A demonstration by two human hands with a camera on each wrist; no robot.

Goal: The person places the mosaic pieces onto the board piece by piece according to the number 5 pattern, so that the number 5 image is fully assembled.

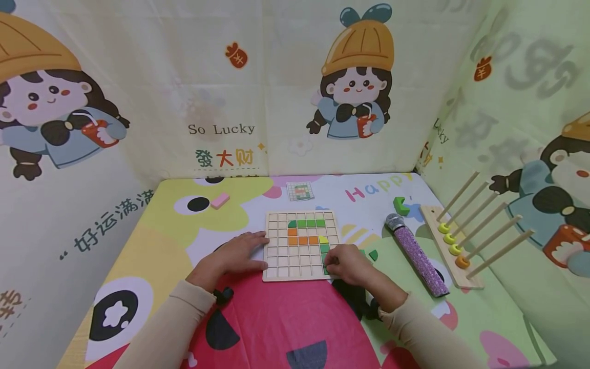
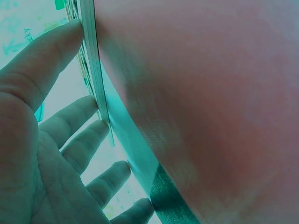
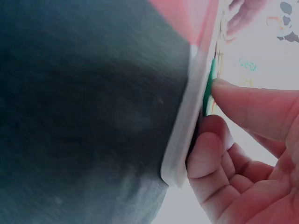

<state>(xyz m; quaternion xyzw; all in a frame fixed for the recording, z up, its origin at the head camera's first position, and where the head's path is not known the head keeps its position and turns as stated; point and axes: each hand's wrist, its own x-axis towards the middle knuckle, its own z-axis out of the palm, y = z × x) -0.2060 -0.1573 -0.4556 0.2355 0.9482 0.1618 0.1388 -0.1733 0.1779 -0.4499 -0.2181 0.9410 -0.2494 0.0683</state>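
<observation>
A wooden grid board [image 1: 276, 256] lies on the table with flat coloured tiles in its cells: a green row [image 1: 311, 223], orange tiles [image 1: 302, 240], a yellow tile [image 1: 323, 239] and a green column [image 1: 325, 248]. My left hand [image 1: 237, 253] rests at the board's left edge, its fingers extended and the thumb touching the edge in the left wrist view. At the lower right corner, my right hand [image 1: 350, 264] has curled fingers and holds a green tile [image 3: 209, 93] between thumb and index finger, against the board. Its fingers partly hide the cells there.
Loose green pieces [image 1: 373, 254] lie right of the board. Behind it is a pattern card [image 1: 299, 191]; a pink block [image 1: 219, 200] sits back left. On the right are a green block [image 1: 401, 206], a glittery purple microphone [image 1: 418, 256] and a wooden peg stand [image 1: 454, 251] with rings.
</observation>
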